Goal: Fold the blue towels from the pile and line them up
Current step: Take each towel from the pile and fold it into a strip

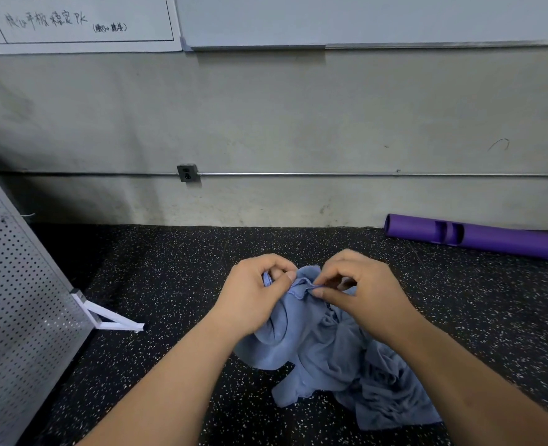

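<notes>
A crumpled blue towel is lifted at its top edge above a speckled black rubber floor, its lower folds trailing down into a loose pile of blue towels that lies on the floor at lower right of centre. The left hand pinches the hem between thumb and curled fingers, and the right hand pinches the same hem just beside it, so the two hands are close together with only a short stretch of edge between them. Both bare forearms reach in from the bottom of the view. To the left stands a perforated metal panel on a white bracket foot. Behind the towels rises a grey concrete wall with a thin metal conduit and a small outlet box. A purple tube (with cut-out handle slots) lies against the wall at right. Whiteboards hang above, one with handwriting.
</notes>
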{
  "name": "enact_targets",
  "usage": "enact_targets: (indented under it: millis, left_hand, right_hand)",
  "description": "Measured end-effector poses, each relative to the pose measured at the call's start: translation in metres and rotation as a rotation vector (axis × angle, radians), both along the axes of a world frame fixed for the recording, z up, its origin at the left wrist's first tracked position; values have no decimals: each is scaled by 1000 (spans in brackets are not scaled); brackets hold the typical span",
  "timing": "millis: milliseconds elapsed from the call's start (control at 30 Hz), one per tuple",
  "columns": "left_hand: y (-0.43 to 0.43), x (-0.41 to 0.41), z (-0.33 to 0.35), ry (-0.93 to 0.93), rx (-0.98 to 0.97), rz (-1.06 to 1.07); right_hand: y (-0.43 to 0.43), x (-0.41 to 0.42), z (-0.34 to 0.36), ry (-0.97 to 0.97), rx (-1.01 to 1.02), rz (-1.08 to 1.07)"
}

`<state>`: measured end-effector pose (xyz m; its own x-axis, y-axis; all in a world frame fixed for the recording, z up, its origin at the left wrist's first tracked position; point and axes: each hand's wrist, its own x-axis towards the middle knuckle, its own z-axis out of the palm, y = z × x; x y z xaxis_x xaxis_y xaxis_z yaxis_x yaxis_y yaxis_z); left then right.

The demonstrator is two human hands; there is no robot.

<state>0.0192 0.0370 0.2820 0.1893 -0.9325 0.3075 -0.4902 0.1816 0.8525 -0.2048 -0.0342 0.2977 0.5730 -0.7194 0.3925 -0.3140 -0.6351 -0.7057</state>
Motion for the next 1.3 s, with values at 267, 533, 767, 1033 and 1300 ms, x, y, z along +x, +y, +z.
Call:
enact_targets:
  millis: [267, 533, 767, 1033, 1300]
  left_hand:
    - [4, -2, 3, 18, -14, -103]
    - [2, -2, 3, 19, -42, 43]
    - [-5, 29, 1, 268, -46, 451]
    - [-3, 46, 3, 698, 126, 319]
    - [4, 65, -11, 454, 96, 169]
  right_hand:
    - [-1, 0, 1, -82, 172, 11]
    - [-11, -3, -2, -147, 156, -73]
    - [-39, -29, -10, -141, 59, -370]
    - [-54, -54, -12, -156, 94, -414]
    - [-54, -74, -7, -82, 61, -373]
